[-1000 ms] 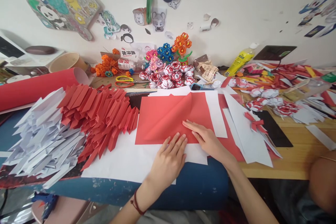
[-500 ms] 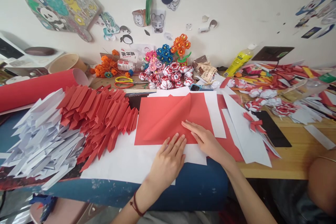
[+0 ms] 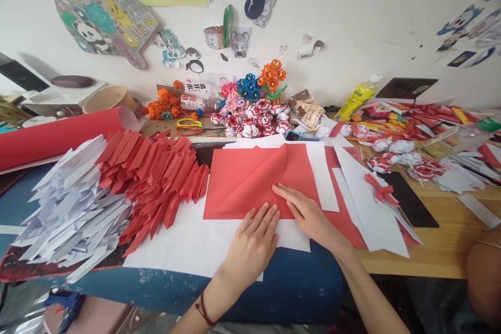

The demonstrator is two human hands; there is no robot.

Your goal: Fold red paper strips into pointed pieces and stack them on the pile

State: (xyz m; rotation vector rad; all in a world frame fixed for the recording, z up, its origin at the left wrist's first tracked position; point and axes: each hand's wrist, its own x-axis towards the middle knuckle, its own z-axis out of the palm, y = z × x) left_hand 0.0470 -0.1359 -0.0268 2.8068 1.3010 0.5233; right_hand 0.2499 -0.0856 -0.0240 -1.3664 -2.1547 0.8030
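A red sheet of paper [image 3: 242, 177] lies in front of me with a raised diagonal ridge across it. My left hand [image 3: 256, 237] rests flat near its lower edge, fingers stretched out and holding nothing. Flat on the sheet's right part lies my right hand [image 3: 303, 206], its fingers extended and the thumb partly apart. White paper [image 3: 176, 242] spreads beneath the red sheet, and another white strip [image 3: 323, 175] shows past its right side. To the left is a pile of folded red paper pieces [image 3: 152, 167], beside a heap of folded white pieces [image 3: 74, 214].
Red and white paper flowers [image 3: 256, 120] sit at the back, near yellow-handled scissors [image 3: 190, 125]. A red roll [image 3: 66, 133] lies far left. Paper scraps [image 3: 418, 120] and a yellow bottle [image 3: 358, 98] are at the back right. A glue gun [image 3: 66, 305] is lower left. Someone's arm shows at the right edge.
The view has shifted slightly, so the scene sits a little lower and to the right. Both hands stay flat in nearly the same places on the red sheet.
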